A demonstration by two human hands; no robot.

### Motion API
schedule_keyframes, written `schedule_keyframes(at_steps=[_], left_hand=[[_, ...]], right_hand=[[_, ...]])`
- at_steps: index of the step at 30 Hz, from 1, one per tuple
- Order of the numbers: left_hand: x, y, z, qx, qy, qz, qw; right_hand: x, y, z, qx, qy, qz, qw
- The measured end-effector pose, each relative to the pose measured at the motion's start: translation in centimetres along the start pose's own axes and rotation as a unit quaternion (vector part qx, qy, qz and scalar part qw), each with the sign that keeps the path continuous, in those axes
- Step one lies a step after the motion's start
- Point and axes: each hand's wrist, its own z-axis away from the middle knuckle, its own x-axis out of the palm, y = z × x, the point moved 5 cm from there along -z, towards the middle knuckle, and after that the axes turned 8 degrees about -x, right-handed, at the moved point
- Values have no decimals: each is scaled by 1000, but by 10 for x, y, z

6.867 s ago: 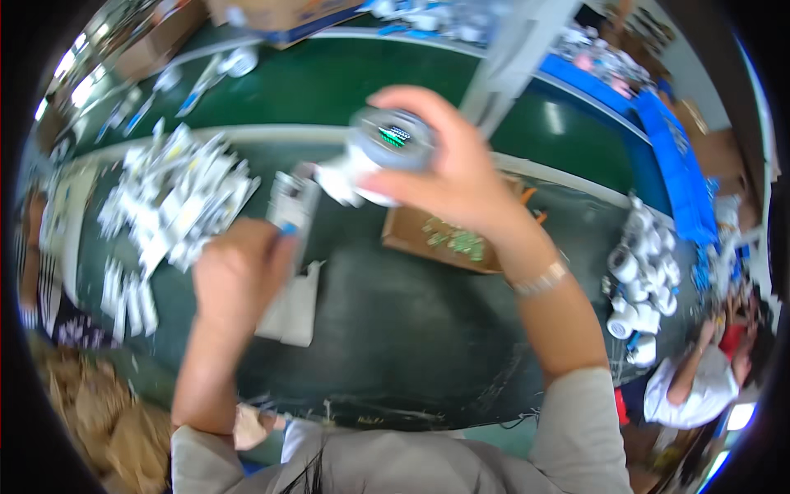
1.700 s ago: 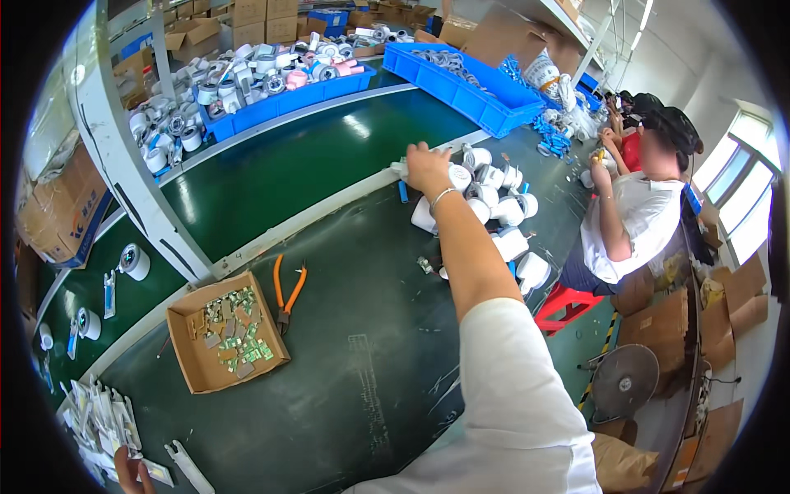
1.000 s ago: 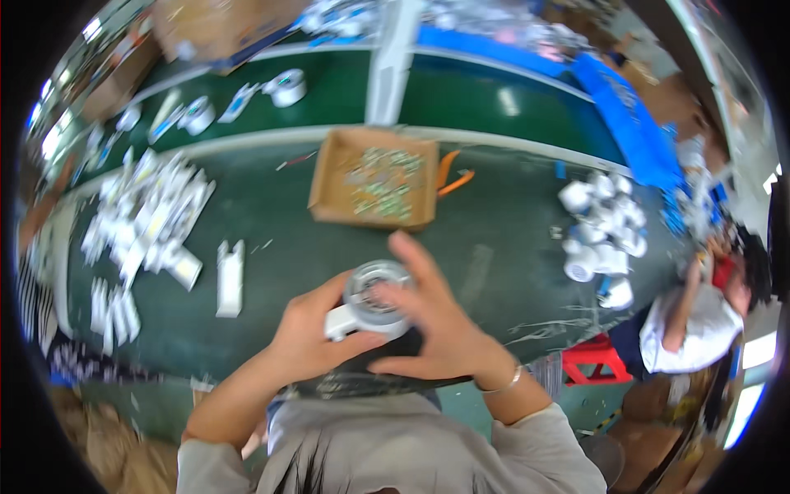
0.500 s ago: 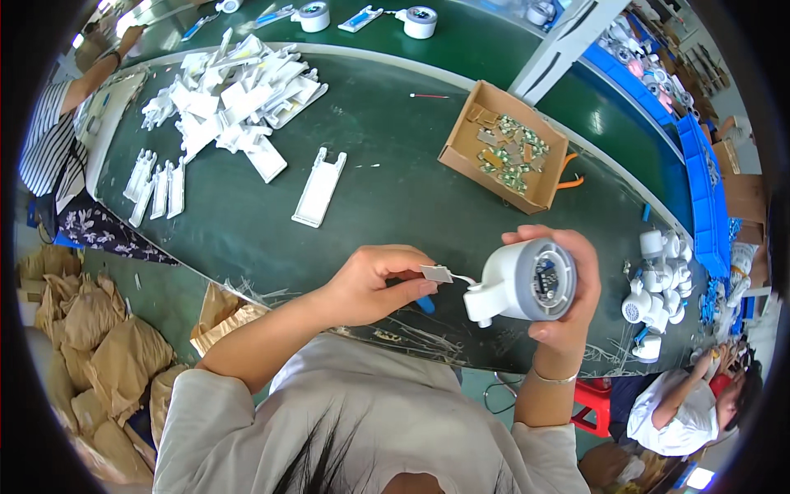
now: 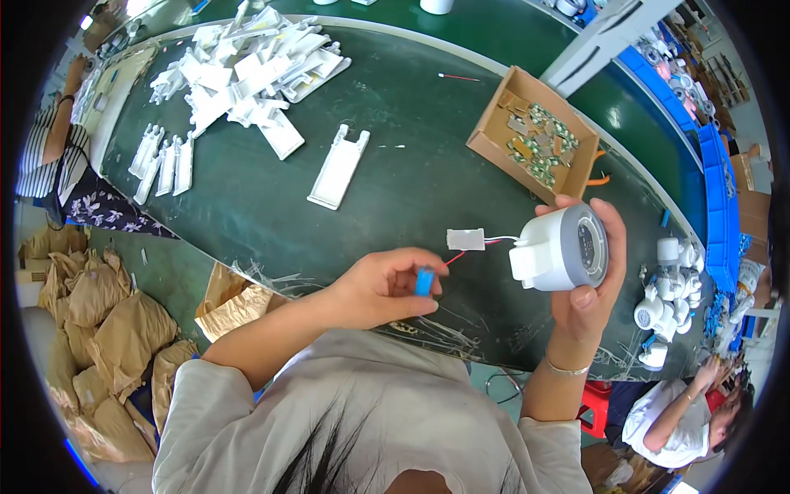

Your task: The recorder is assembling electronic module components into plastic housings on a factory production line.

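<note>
Dark green workbench, brown paper sacks on floor

head-worn fisheye, steeply downward, close

Bright, even daylight fills the scene, and shadows are soft and faint. The dark green matte tabletop shows pale sheen toward the upper right. The centre is sharp; fisheye distortion bends straight edges, and a black vignette rings the frame, with detail smeared near it.
</note>
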Motion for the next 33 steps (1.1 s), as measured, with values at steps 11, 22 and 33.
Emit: schedule_keyframes(at_steps=[11,22,33], left_hand=[[-81,85,19,76,423,-497,754],[-101,73,0,86,399,-653,638],[-83,106,-13,281,270,-653,649]], right_hand=[[54,40,-64,0,-161,-8,987],[74,74,-84,20,-272,122,954],[64,67,-80,-7,-314,137,939]])
